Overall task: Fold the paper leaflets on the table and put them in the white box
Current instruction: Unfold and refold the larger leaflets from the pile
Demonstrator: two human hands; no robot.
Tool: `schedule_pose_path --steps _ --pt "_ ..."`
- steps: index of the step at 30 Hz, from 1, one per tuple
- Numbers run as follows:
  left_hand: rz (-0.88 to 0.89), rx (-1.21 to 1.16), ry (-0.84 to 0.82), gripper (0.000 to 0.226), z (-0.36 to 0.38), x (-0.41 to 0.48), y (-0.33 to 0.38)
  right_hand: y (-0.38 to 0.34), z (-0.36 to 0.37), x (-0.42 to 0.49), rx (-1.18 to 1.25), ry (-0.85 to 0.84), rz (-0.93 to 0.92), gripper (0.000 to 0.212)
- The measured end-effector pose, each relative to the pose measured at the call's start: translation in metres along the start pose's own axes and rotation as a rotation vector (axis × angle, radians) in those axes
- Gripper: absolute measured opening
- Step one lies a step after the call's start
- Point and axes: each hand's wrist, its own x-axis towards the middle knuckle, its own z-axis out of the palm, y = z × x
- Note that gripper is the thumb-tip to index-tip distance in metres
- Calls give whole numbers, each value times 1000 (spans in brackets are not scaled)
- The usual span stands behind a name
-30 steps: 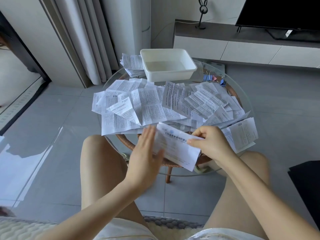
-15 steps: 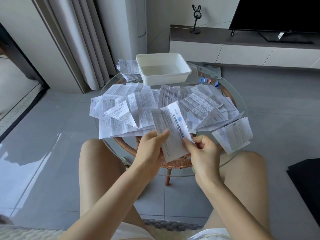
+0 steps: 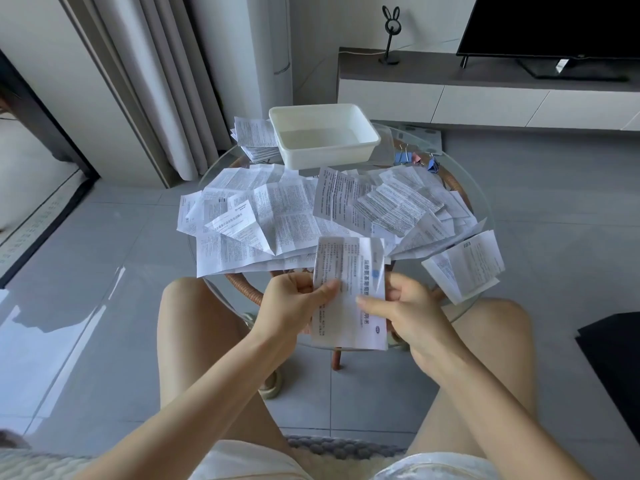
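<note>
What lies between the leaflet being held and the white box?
Head view: loose, overlapping leaflets on the glass table fill the stretch from the held leaflet to the white box.

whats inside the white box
The box shows only its bare white floor, with nothing lying on it. Its near wall hides the strip of floor closest to the camera.

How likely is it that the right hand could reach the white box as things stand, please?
Probably yes, once freed. The right hand and left hand both pinch the leaflet. The white box sits open-topped across the table, only flat loose leaflets between, though it looks a long stretch.
</note>
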Motion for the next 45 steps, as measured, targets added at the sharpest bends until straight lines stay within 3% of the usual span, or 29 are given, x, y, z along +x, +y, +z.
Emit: schedule_pose_path --steps 3,14,17,22,29,40,45 --pt "-30 -7 -66 16 -1 -3 3 -8 -1 2 56 41 -15 5" --pt "-109 -58 -104 29 -7 -2 6 -4 -3 -3 139 10 54 18" --pt "-99 -66 -51 39 -3 -2 5 -3 -1 -5 131 46 21 19" --pt "50 13 18 67 0 -4 7 3 2 -6 55 98 -10 41" --pt "37 50 -16 36 -4 -2 6 -2 0 -9 96 62 -8 22" --pt "27 94 -93 25 -11 -3 12 -6 -1 -10 119 18 54 11" --pt "29 127 -56 26 -12 -4 14 -7 -1 -10 134 2 79 13"
